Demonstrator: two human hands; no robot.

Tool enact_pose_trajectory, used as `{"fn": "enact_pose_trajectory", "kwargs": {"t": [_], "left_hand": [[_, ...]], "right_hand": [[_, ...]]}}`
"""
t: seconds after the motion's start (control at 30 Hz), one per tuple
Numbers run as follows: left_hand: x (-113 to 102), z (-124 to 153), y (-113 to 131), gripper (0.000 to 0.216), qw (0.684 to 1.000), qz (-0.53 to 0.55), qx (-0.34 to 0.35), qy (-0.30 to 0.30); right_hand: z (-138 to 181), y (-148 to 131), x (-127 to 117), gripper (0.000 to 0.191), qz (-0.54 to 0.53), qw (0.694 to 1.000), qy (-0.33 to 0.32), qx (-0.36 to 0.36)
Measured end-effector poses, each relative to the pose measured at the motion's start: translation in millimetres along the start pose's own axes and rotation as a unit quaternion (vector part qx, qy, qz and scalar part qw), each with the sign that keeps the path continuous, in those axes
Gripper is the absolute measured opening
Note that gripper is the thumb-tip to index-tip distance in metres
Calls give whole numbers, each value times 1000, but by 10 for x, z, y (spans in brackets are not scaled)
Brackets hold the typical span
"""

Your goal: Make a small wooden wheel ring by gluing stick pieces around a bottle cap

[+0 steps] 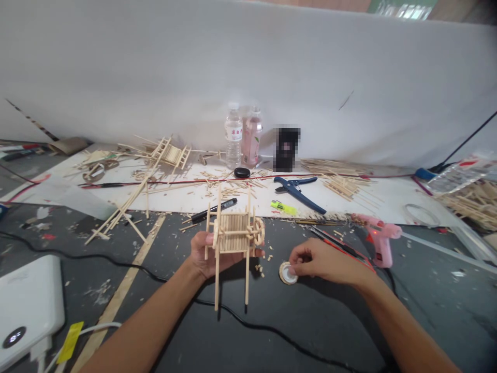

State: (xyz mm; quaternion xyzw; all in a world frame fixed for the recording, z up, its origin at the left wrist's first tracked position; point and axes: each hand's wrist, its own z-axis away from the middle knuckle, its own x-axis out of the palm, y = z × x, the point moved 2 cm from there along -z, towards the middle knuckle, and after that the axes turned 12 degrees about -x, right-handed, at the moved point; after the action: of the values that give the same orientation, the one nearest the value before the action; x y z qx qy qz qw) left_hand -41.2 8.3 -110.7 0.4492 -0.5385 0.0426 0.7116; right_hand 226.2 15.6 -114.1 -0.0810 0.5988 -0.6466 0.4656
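My left hand (204, 256) is closed around a small model cart (235, 233) made of thin wooden sticks, holding it up over the grey table. Two long shafts of the cart point toward me, and a small spoked wheel (258, 231) shows on its right side. To the right, my right hand (324, 260) pinches the edge of a round wooden ring with a white centre (286, 273), which is low at the tabletop. Whether the ring touches the table I cannot tell. Small wood bits (261, 269) lie between the hands.
A pink glue gun (382, 238), blue cutters (298, 194), a black marker (213, 210) and a yellow highlighter (283, 207) lie beyond my hands. Two bottles (233, 137) stand by the wall. Another stick model (171, 154) sits back left; a white power bank (31, 305) lies front left.
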Motion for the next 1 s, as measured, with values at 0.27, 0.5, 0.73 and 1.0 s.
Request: {"fn": "enact_pose_trajectory", "kwargs": {"t": [0.27,0.5,0.73,1.0], "left_hand": [[8,12,-6,76,1000,-12,-1,-2],[4,5,-7,73,1000,-27,-5,0],[5,5,-8,70,998,-58,3,19],[22,60,187,72,973,-158,97,137]], "right_hand": [[0,9,-2,28,-4,1000,0,-1],[1,31,10,30,-11,1000,-3,-4],[-1,37,5,31,-12,1000,-3,-3],[7,7,8,29,-6,1000,-3,-6]]}}
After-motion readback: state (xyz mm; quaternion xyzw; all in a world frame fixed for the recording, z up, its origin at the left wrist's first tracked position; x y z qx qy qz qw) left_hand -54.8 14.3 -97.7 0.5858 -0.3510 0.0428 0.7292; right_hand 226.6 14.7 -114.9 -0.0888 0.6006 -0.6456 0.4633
